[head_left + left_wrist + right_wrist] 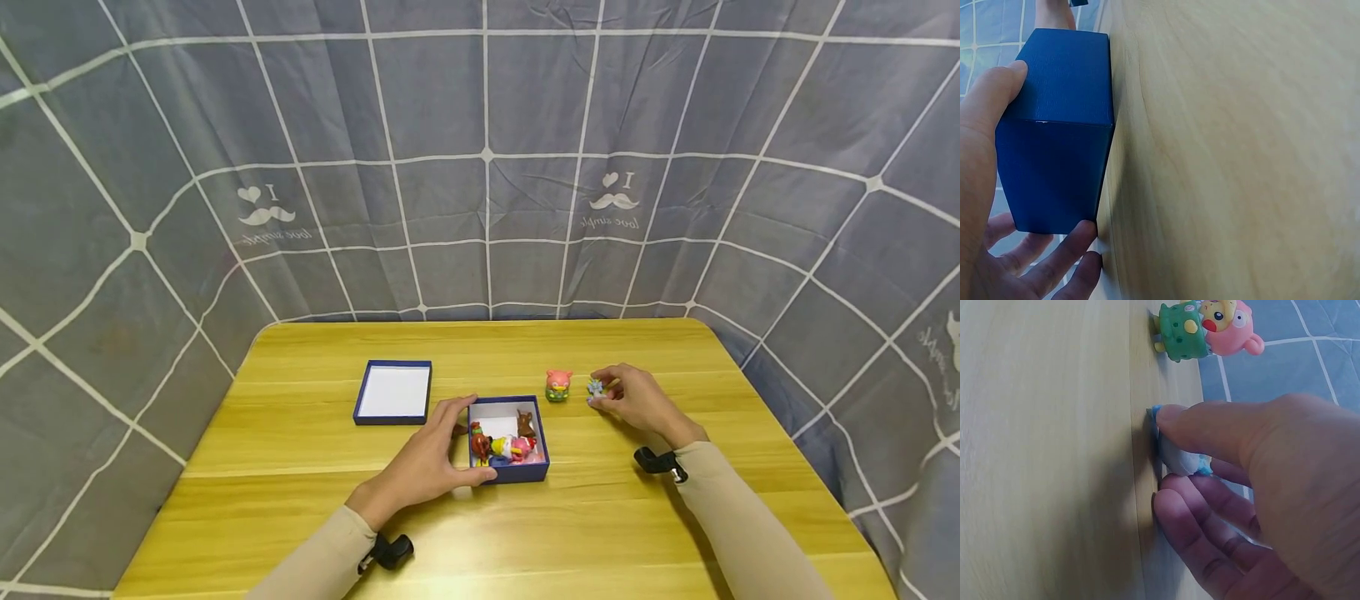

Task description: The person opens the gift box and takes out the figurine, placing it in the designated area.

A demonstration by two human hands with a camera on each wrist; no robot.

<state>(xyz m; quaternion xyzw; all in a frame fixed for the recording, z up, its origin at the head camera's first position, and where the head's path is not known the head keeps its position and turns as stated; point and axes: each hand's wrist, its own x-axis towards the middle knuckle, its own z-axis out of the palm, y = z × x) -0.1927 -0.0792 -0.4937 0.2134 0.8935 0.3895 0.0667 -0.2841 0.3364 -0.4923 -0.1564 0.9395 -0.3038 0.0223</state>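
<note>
My left hand (427,458) holds a blue open-topped box (517,473) at its left side, thumb on the near wall and fingers toward the far corner. Inside the white-lined box lie several toy figurines: a brown one (525,423), a reddish-brown one (480,442) and a pink-and-yellow one (517,448). The thumb (1013,78) presses the box's blue wall (1063,75) in the left wrist view. To the right, my right hand (633,400) pinches a small pale blue-and-grey figurine (1175,455) low at the tabletop, its fingers partly hiding it.
A pink-hooded figurine in green (557,386) stands between the box and my right hand. The blue-rimmed lid (393,420) lies white side up at the back left of the wooden table (300,475). A grey checked curtain (450,200) hangs behind the table and along its sides.
</note>
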